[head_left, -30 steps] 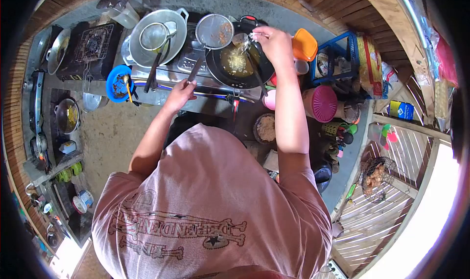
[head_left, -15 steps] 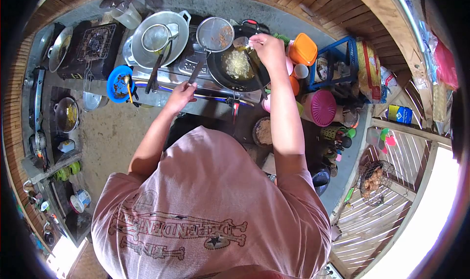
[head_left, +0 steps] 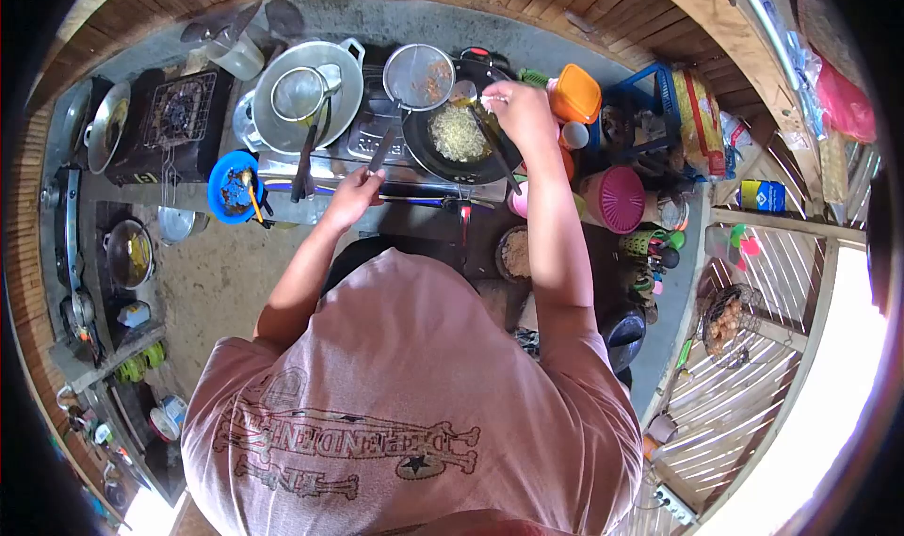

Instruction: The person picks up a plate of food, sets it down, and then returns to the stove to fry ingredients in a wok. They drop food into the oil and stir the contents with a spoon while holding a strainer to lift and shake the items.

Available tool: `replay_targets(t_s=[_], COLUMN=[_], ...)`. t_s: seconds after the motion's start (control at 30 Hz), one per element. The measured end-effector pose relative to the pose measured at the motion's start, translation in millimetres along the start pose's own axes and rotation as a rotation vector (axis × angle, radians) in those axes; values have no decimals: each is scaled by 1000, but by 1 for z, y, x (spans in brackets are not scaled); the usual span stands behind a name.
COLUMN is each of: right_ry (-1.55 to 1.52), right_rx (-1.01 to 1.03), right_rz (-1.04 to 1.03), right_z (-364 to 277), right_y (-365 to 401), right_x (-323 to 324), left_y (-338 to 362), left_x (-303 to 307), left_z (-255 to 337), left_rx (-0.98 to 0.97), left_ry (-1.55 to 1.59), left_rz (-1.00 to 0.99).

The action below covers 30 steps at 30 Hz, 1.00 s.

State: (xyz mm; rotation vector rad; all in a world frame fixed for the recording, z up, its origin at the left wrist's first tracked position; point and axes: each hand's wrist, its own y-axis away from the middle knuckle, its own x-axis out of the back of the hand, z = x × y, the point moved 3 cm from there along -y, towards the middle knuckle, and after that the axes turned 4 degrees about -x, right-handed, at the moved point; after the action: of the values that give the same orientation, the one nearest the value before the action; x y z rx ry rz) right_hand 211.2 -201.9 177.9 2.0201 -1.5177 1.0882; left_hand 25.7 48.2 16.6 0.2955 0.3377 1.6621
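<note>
A person's left hand [head_left: 356, 198] has its grip clamped on the handle [head_left: 380, 150] of a strainer [head_left: 414, 75], held by a black pan [head_left: 471, 172] on the stove [head_left: 369, 142]. The right hand [head_left: 518, 112] reaches over the pan's right side, fingertips drawn together; whether they pinch anything cannot be told. In the pan, beside a spatula [head_left: 498, 147], pale food [head_left: 459, 135] spreads wider than a second earlier, suggesting the frying has gathered pace.

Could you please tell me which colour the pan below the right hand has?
The pan is black, best seen in the head view.
</note>
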Motion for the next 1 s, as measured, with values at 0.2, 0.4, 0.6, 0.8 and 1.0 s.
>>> replay_targets(t_s=[0.2,0.4,0.6,0.8,1.0], right_ry=[128,65,60,168,222], right_rx=[-74,-99,-74,-115,-75], right_rz=[3,81,177,186,221], right_z=[5,24,7,3,8], right_y=[13,-15,-15,13,20], right_x=[-11,-30,-24,-21,-17], left_y=[-6,-14,-17,-24,-23], left_x=[19,36,48,59,61], left_z=[9,12,14,11,15], left_rx=[-25,-49,-82,-83,-84], left_ry=[-17,-142,-76,-119,-106], left_rz=[-104,-175,-159,-260,-287])
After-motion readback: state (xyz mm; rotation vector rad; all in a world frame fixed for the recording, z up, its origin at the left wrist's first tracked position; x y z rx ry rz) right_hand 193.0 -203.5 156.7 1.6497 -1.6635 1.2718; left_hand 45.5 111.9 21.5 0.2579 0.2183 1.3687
